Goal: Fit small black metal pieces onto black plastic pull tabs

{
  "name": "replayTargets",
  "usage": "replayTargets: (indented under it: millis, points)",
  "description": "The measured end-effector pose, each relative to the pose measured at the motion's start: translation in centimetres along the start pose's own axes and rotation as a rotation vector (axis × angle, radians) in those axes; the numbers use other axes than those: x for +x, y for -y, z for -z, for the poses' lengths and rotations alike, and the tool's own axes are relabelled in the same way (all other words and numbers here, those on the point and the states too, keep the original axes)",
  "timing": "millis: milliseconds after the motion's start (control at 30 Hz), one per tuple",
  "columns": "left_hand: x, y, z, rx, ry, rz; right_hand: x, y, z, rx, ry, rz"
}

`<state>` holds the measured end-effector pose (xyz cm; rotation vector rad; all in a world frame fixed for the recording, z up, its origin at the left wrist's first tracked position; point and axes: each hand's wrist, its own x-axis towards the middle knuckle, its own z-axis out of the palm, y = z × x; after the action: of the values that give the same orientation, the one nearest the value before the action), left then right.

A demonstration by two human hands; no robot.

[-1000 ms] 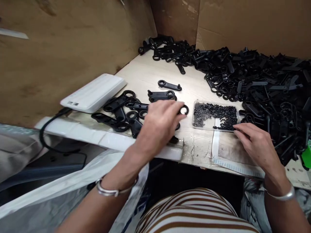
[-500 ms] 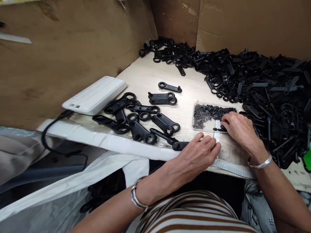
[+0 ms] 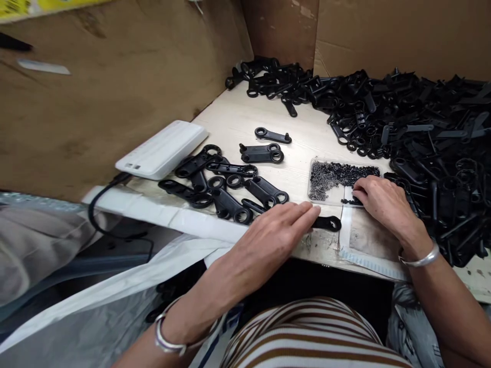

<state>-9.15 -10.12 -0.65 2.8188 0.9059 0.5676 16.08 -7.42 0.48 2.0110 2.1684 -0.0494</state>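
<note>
Bench work in black plastic, seen from the worker's side. Lower centre of the frame: the left hand lies palm down, its fingers close together and slightly bent, over a black link. The ring end of the link projects to the right of the fingertips, near the front edge of the pale bench; the rest is covered, so one cannot tell whether it is gripped or merely touched. Right of centre: the right hand reaches over the near right corner of a clear tray, thumb and forefinger drawn nearly together; whether a small piece sits between them cannot be told. The tray holds fine black pieces, with greyer ones towards its left side.

Handling, as judged by eye: the link looks light, stiff and smooth, perhaps a little slippery, and unlikely to break; the flat shank behind the ring, or the ring's rim, offers the best hold. The small pieces seem nearly weightless and apt to scatter, suited to a fingertip pinch.

Left of centre: loose links beside a white box. Upper right: a heap of black parts.
</note>
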Motion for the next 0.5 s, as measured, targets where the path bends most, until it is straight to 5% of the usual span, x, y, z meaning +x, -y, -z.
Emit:
replayTargets:
  millis: [133,367,500]
  points:
    - [0.8,1.1,0.2,-0.06,-0.054,0.088,-0.1,0.2,0.0,-0.016,-0.004,-0.001]
    - [1.2,1.0,0.0,-0.143,0.196,0.038,-0.4,0.4,0.6,0.023,0.019,-0.028]
    - [1.4,1.5,0.7,-0.112,0.111,0.055,-0.6,0.4,0.8,0.058,0.016,-0.034]
